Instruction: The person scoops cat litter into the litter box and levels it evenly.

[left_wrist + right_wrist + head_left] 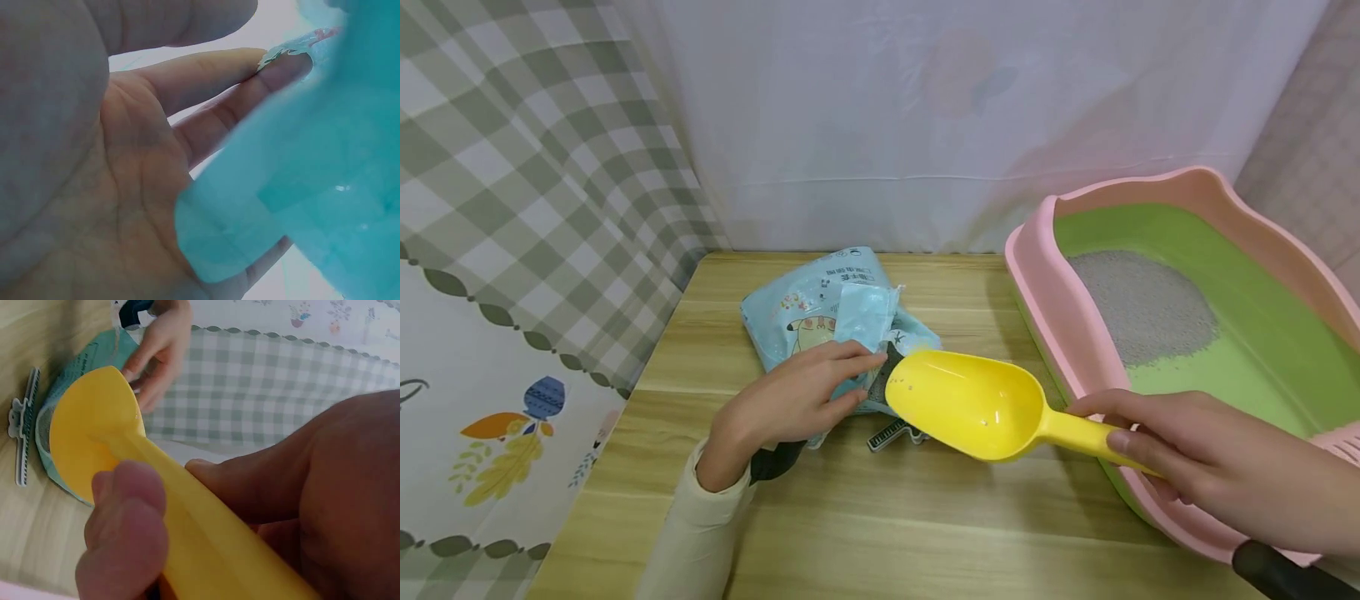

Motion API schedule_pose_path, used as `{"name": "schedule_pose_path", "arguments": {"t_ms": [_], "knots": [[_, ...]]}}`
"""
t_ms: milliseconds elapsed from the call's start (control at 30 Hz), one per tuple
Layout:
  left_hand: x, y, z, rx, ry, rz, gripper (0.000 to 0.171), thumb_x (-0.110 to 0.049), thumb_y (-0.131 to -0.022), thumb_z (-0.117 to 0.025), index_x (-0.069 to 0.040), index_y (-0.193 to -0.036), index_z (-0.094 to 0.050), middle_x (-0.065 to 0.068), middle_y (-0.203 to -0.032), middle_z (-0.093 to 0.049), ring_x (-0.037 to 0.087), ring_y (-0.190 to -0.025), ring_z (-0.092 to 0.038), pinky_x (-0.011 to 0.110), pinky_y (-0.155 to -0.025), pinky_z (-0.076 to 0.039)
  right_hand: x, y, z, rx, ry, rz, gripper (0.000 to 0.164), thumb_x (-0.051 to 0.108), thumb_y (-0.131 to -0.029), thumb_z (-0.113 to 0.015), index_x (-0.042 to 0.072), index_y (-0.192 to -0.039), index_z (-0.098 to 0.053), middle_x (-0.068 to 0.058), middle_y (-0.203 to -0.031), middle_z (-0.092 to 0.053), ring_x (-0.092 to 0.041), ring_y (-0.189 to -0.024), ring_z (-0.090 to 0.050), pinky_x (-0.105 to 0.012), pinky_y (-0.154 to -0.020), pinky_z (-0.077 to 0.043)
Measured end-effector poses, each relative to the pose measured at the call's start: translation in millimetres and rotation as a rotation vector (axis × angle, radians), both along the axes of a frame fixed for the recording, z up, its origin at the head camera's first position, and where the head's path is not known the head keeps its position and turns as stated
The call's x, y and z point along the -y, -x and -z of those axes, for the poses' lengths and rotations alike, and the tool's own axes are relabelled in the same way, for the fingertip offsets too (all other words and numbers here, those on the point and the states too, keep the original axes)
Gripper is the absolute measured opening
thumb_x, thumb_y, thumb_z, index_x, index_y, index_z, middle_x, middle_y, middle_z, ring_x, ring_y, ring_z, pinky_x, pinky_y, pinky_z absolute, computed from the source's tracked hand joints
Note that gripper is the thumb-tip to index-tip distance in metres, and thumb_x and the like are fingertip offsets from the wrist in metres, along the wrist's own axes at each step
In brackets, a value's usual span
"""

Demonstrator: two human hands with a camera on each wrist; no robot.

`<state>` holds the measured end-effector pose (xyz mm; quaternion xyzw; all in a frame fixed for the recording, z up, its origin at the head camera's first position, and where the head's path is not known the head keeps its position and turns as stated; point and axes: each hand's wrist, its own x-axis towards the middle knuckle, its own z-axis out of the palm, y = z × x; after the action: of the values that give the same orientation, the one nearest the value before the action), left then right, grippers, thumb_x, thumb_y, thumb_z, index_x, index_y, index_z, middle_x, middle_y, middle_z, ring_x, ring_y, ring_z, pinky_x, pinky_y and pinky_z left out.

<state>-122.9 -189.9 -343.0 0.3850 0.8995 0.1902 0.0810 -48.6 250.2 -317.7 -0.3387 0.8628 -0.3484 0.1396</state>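
My right hand (1202,462) grips the handle of a yellow scoop (977,404), fingers on one side and thumb on the other. Only a few specks show in the scoop's bowl, whose tip is just in front of the bag's mouth. The blue bag (808,287), lying on the table, has dark grey granules (883,379) inside its opening. At that opening is my left hand (793,392); in the left wrist view its fingers (206,75) are nearly straight against the bag's plastic (294,181), the thumb apart from them. A sealing clip (895,433) lies before the bag.
A pink-rimmed green litter box (1078,308) stands at the right, with a heap of grey litter (1142,308) in it. Wooden tabletop (880,533) spreads in front. A white cloth (850,125) hangs behind, and a checked cloth (550,167) hangs at the left.
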Motion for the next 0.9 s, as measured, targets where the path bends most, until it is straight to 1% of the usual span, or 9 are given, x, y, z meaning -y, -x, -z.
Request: {"name": "schedule_pose_path", "arguments": {"t_ms": [67,167,333,467,533,633,667,800,900], "knots": [[0,0.0,-0.2,-0.002,0.003,0.001,0.048,-0.012,-0.109,-0.068,-0.001,-0.155,-0.061,0.011,-0.143,-0.066,0.024,-0.115,-0.063,0.042,-0.098,-0.055,7,1.2,1.2,-0.021,0.018,-0.028,0.043,0.002,-0.115,-0.056,0.033,-0.143,-0.062,0.023,-0.078,-0.052,0.008,-0.055,-0.051,-0.021,-0.059,-0.050],[-1,-0.1,-0.3,-0.001,0.006,-0.001,0.048,-0.013,-0.109,-0.067,-0.001,-0.156,-0.061,0.010,-0.143,-0.066,0.024,-0.115,-0.062,0.042,-0.099,-0.055,18,4.8,2.6,-0.117,-0.023,-0.025,0.043,0.002,-0.112,-0.061,0.033,-0.142,-0.064,0.026,-0.085,-0.052,0.010,-0.062,-0.048,-0.019,-0.064,-0.047],[-2,-0.3,0.4,0.008,0.008,-0.009,0.048,-0.013,-0.110,-0.067,-0.001,-0.156,-0.061,0.009,-0.143,-0.066,0.023,-0.115,-0.062,0.042,-0.098,-0.055,35,13.9,1.4,-0.134,-0.106,0.009,0.035,0.009,-0.112,-0.064,0.024,-0.144,-0.067,0.023,-0.087,-0.049,0.005,-0.071,-0.043,-0.024,-0.069,-0.043],[-2,-1.2,0.5,0.003,0.012,-0.012,0.049,-0.013,-0.110,-0.067,0.000,-0.156,-0.060,0.009,-0.144,-0.066,0.023,-0.118,-0.062,0.043,-0.100,-0.055,52,20.2,1.9,-0.132,-0.140,0.048,0.029,0.012,-0.112,-0.066,0.018,-0.140,-0.070,0.021,-0.092,-0.055,0.002,-0.080,-0.050,-0.029,-0.074,-0.048],[-2,-1.5,1.2,-0.004,0.016,-0.013,0.049,-0.013,-0.110,-0.067,-0.001,-0.157,-0.060,0.009,-0.144,-0.066,0.024,-0.119,-0.062,0.043,-0.100,-0.055,62,22.9,2.8,-0.170,-0.172,0.074,0.029,0.013,-0.110,-0.068,0.018,-0.139,-0.070,0.019,-0.098,-0.060,0.000,-0.085,-0.053,-0.032,-0.078,-0.051],[-1,-1.9,1.3,-0.014,0.019,-0.021,0.049,-0.013,-0.110,-0.066,-0.002,-0.157,-0.060,0.009,-0.144,-0.066,0.024,-0.119,-0.062,0.043,-0.101,-0.054,76,26.3,5.5,-0.205,-0.211,0.089,0.031,0.010,-0.109,-0.069,0.018,-0.139,-0.067,0.017,-0.098,-0.062,-0.003,-0.082,-0.054,-0.034,-0.078,-0.052],[-1,-1.8,1.5,-0.017,0.017,-0.021,0.048,-0.013,-0.110,-0.066,-0.002,-0.157,-0.061,0.009,-0.144,-0.066,0.024,-0.118,-0.062,0.043,-0.100,-0.054,80,26.9,6.9,-0.215,-0.220,0.086,0.032,0.009,-0.108,-0.069,0.018,-0.139,-0.067,0.014,-0.104,-0.066,-0.004,-0.084,-0.056,-0.036,-0.079,-0.054],[-1,-0.9,2.2,-0.024,0.006,-0.015,0.048,-0.013,-0.110,-0.065,-0.002,-0.156,-0.061,0.008,-0.143,-0.066,0.023,-0.119,-0.062,0.043,-0.101,-0.054,89,26.2,8.0,-0.222,-0.273,0.081,0.034,0.009,-0.108,-0.068,0.020,-0.141,-0.069,0.011,-0.112,-0.071,-0.008,-0.087,-0.061,-0.038,-0.080,-0.056],[-1,-0.7,1.5,-0.034,0.004,-0.008,0.047,-0.013,-0.110,-0.065,-0.002,-0.156,-0.062,0.008,-0.142,-0.067,0.024,-0.119,-0.063,0.043,-0.101,-0.054,90,23.6,3.7,-0.238,-0.310,0.074,0.033,0.012,-0.108,-0.069,0.022,-0.139,-0.074,0.014,-0.102,-0.067,-0.004,-0.080,-0.058,-0.035,-0.077,-0.056]]}}
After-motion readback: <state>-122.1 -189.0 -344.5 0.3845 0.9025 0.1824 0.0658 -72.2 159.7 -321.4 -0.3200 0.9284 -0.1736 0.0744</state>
